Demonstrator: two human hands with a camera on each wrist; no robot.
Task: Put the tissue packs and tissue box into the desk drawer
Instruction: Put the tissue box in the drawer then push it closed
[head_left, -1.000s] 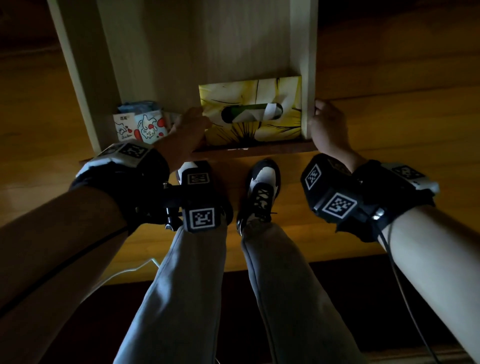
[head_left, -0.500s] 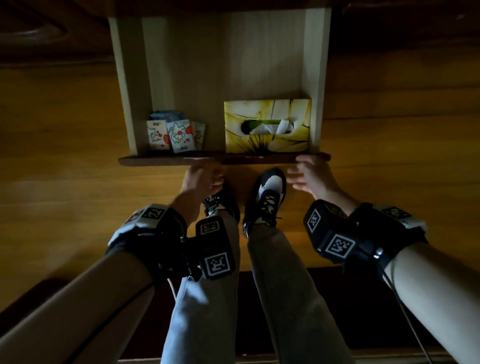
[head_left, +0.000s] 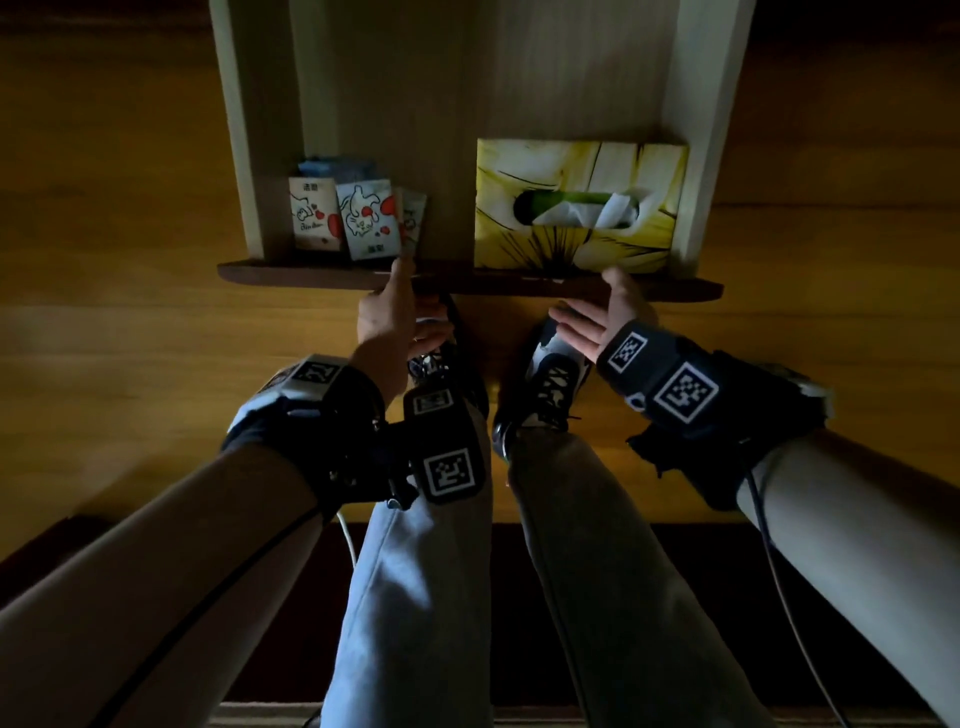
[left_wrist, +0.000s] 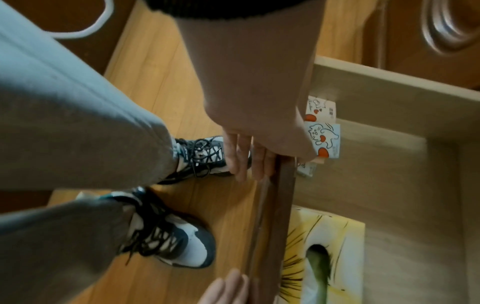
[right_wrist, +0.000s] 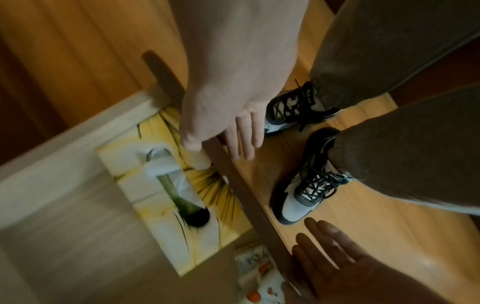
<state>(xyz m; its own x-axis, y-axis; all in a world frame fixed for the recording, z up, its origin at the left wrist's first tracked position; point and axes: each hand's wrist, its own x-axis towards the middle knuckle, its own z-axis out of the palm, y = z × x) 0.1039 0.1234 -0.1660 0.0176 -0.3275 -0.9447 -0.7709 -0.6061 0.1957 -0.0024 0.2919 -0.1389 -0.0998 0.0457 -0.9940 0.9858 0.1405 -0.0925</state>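
The light wood drawer (head_left: 696, 130) is pulled out. Several small tissue packs (head_left: 358, 218) with red cartoon prints stand in its front left corner. The yellow tissue box (head_left: 576, 205) lies in the front right corner. My left hand (head_left: 395, 317) rests against the dark drawer front (head_left: 311, 275) below the packs, fingers straight, thumb at the top edge. My right hand (head_left: 597, 322) is at the same panel below the box, fingers straight. The left wrist view shows the left hand's fingers (left_wrist: 249, 156) flat on the panel (left_wrist: 280, 205). The right hand (right_wrist: 228, 131) holds nothing.
My two legs in grey trousers and dark-and-white shoes (head_left: 545, 384) stand on the wooden floor (head_left: 130, 338) just under the drawer front. A white cable (head_left: 348, 540) hangs by my left leg. The back of the drawer holds nothing that I can see.
Both hands have come out of the drawer, away from the tissue box, and now lie with straight fingers on the drawer's front panel. The box and packs stay inside.
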